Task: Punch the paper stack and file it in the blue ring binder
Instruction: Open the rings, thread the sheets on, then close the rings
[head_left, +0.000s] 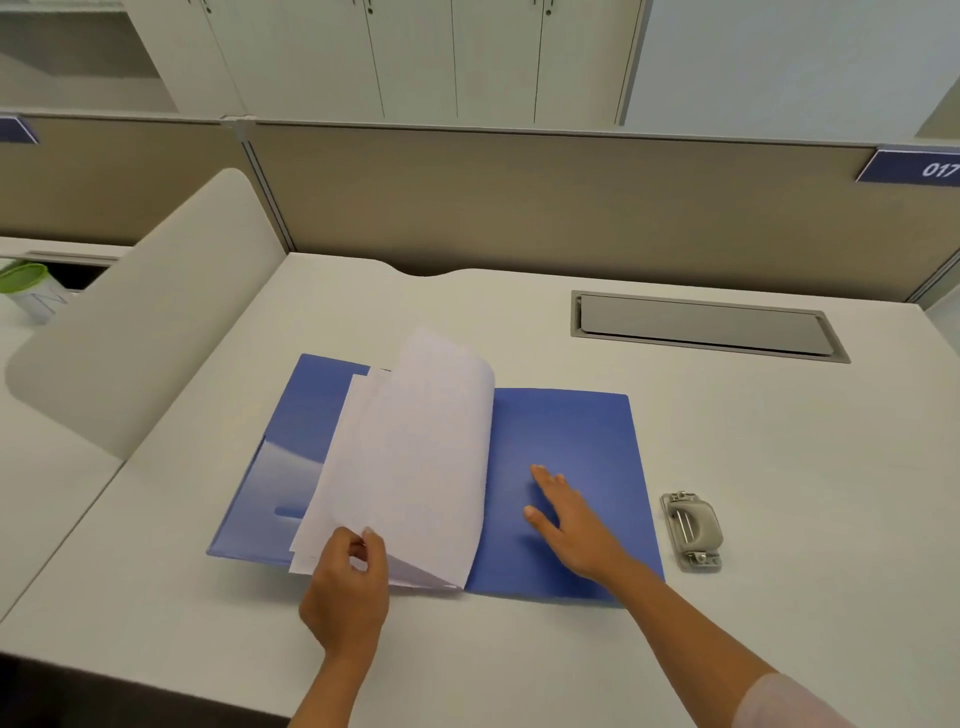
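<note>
Left hand (345, 587), nearer the camera, has its grip pinched on the paper (415, 457) lifted over the open binder (566, 431), whose spine runs away from it; right hand (571, 519) lies flat, holding nothing.

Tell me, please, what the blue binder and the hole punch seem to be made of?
Blue binder: likely plastic with a smooth, slightly glossy finish; its left cover reflects pale light. Hole punch: grey body, probably painted metal or plastic, with shiny bare-metal parts at its middle and ends; which one cannot be settled.

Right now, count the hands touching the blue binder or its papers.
2. The left hand pinches the paper stack's near corner; the right hand lies flat on the blue ring binder's right cover.
</note>
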